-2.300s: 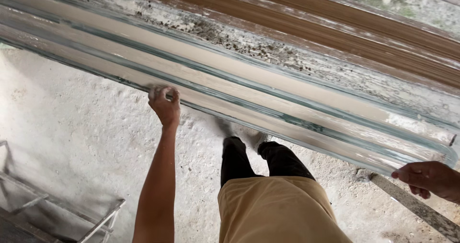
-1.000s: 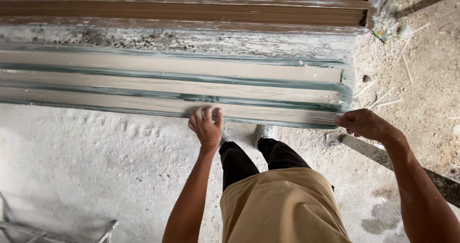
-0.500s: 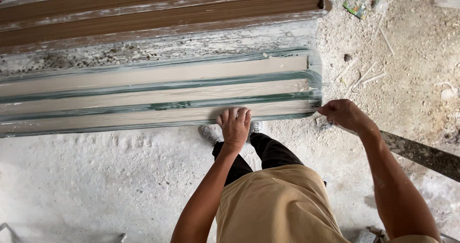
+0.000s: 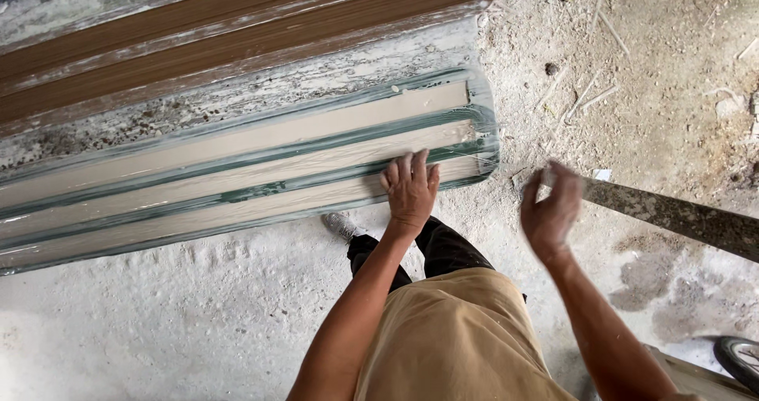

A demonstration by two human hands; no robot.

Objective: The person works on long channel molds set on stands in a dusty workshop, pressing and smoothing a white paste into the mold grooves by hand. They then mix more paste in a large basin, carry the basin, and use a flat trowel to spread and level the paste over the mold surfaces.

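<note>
Film-wrapped beige panel stack (image 4: 237,172) runs left to centre frame, end edge near centre-right. Left hand (image 4: 411,189) flat on its near edge, fingers spread. Right hand (image 4: 549,211) off it to the right, blurred (grip unclear). Brown panels (image 4: 221,30) lie above. Dusty floor (image 4: 158,322) open lower left.
</note>
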